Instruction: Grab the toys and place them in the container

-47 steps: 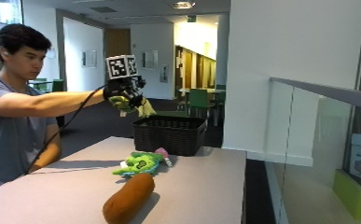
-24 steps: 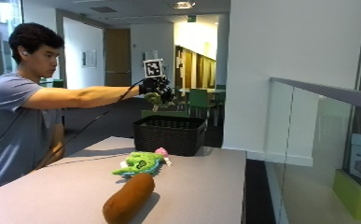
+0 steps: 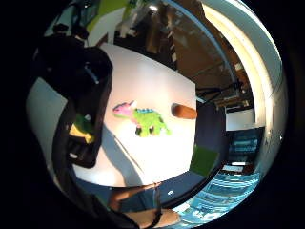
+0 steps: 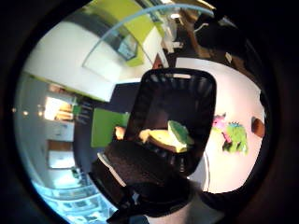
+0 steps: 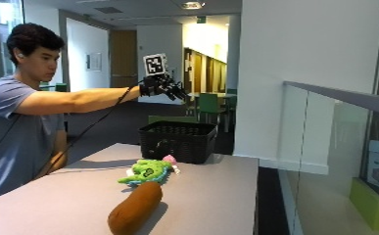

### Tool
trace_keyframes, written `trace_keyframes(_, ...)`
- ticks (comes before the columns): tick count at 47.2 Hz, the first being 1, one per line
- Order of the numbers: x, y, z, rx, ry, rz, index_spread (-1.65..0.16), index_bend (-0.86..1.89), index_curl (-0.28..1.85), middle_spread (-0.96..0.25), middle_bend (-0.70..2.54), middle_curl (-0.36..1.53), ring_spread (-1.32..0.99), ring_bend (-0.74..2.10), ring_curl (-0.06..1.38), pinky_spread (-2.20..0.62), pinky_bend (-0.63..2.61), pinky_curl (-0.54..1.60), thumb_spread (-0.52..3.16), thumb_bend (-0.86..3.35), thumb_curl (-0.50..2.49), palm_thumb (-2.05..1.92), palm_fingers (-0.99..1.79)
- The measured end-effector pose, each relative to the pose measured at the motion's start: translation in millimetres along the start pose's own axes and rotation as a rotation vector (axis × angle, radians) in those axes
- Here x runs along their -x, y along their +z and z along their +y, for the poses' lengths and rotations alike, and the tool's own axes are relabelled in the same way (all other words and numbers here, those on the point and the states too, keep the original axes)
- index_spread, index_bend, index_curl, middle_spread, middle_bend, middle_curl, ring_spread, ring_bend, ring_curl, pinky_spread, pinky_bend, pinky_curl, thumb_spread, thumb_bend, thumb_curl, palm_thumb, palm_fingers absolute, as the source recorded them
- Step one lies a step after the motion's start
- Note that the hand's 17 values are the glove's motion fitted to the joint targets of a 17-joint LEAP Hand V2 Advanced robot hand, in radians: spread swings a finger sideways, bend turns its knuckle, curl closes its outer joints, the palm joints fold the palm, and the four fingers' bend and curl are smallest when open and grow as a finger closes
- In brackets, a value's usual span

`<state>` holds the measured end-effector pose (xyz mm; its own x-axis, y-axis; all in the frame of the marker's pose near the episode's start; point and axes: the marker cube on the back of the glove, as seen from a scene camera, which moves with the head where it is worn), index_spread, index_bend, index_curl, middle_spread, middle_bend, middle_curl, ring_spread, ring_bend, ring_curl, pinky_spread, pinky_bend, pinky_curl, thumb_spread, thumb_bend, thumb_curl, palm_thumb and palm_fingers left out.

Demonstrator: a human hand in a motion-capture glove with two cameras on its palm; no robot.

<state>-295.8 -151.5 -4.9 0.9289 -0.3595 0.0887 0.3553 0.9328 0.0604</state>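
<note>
My gloved right hand [image 5: 165,87] hovers high above the black mesh basket [image 5: 176,142] at the table's far end, fingers stretched out and holding nothing. A yellow and green plush toy [image 4: 167,135] lies inside the basket [image 4: 173,93], also visible as the toy [image 3: 82,128] in the little finger side view. On the white table [image 5: 215,196], a green plush dinosaur with pink trim [image 5: 149,171] lies just in front of the basket. Nearer the front edge is a brown oblong plush toy [image 5: 135,207]. Both also appear in the palm views: dinosaur [image 3: 143,119], brown toy [image 3: 185,111].
A glass partition [image 5: 332,142] runs along the table's right side. The person stands at the table's left, the bare hand low beside the table edge. Bare tabletop lies to the right of the two toys.
My hand moved right from beside the basket to above it. The yellow and green toy it held has left the hand and now lies in the basket.
</note>
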Motion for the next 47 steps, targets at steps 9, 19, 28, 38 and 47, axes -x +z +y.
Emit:
trace_keyframes(9,-59,4,11,-0.004,0.197,0.078,-0.37,0.21,0.5,-0.16,0.48,0.42,-0.23,0.89,0.31,-0.17,1.13,0.41,0.89,-0.13,0.13,-0.19,0.28)
trace_keyframes(19,-129,38,31,0.015,0.266,0.151,-0.38,0.21,0.51,-0.16,0.45,0.41,-0.23,0.82,0.28,-0.09,1.08,0.38,0.88,-0.13,0.12,-0.2,0.22)
trace_keyframes(28,-155,69,47,0.045,0.271,0.148,-0.38,0.19,0.51,-0.16,0.43,0.41,-0.23,0.79,0.26,-0.05,1.03,0.35,0.86,-0.14,0.12,-0.2,0.22)
trace_keyframes(38,-183,110,61,0.087,0.3,0.118,-0.38,0.19,0.51,-0.16,0.42,0.41,-0.24,0.74,0.24,-0.02,1.0,0.34,0.86,-0.14,0.11,-0.2,0.2)
trace_keyframes(47,-200,163,79,0.146,0.291,0.084,-0.38,0.19,0.5,-0.16,0.4,0.41,-0.24,0.71,0.23,-0.01,0.97,0.33,0.85,-0.14,0.11,-0.2,0.19)
